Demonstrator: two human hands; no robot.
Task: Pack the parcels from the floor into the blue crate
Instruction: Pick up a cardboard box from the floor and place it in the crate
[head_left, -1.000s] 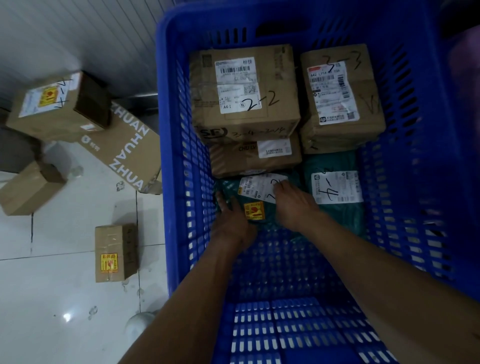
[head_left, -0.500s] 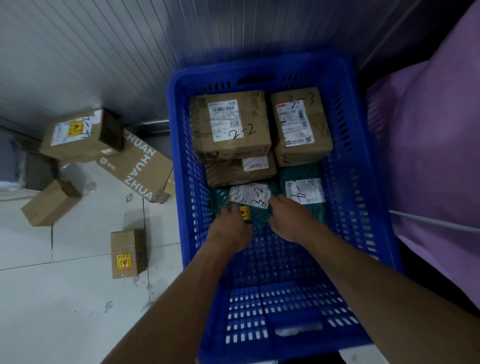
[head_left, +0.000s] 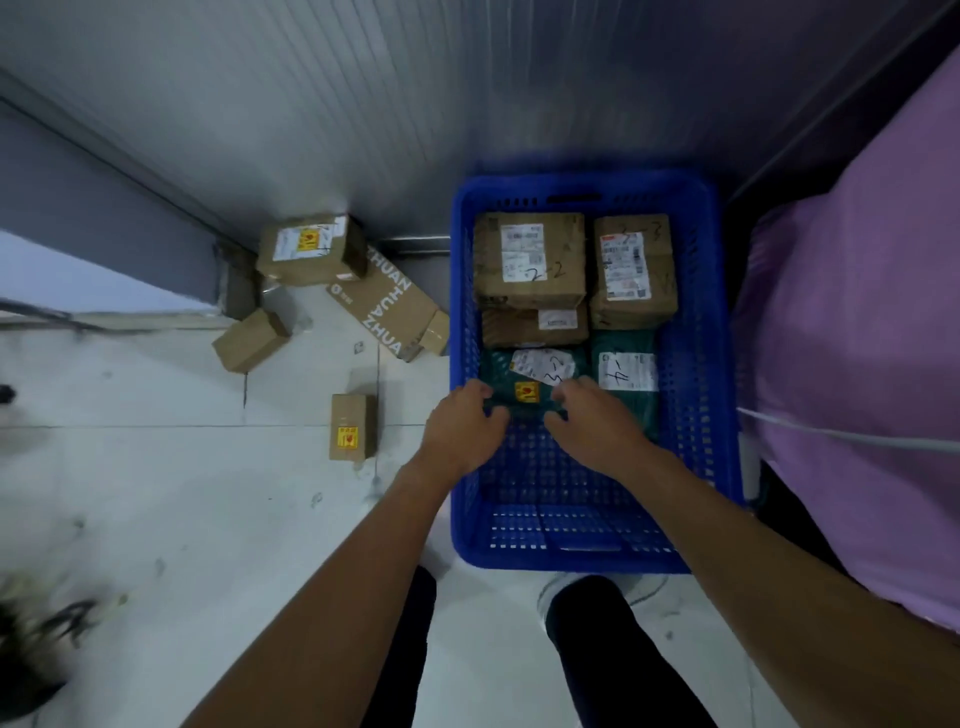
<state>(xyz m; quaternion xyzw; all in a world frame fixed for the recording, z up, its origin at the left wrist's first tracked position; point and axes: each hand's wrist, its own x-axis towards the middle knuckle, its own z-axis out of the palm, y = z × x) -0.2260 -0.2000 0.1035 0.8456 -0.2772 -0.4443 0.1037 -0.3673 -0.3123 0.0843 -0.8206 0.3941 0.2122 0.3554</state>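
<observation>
Counted five parcels inside the crate (head_left: 696, 415) already: two brown boxes (head_left: 530, 257) at its far end, a flat box (head_left: 535, 327) tucked just below them, and two green bags toward its middle. Spotted at least four floor boxes (head_left: 352, 426) scattered left of the crate on the floor (head_left: 208, 493), all well apart from both hands. Judged the job roughly half done, with the crate's near half bare. Gripped the bag (head_left: 540, 371) marked 3-2 by its near edge: left hand (head_left: 460, 434) curled round the left corner, right hand (head_left: 592, 431) curled over the right, fingers closed on the green plastic rather than spread. Held it low in the crate by the left wall, touching the second bag (head_left: 626, 371) on its right, most of it reaching away from the fingers toward the flat box. Could not tell whether lifted or resting on the crate's bottom.
</observation>
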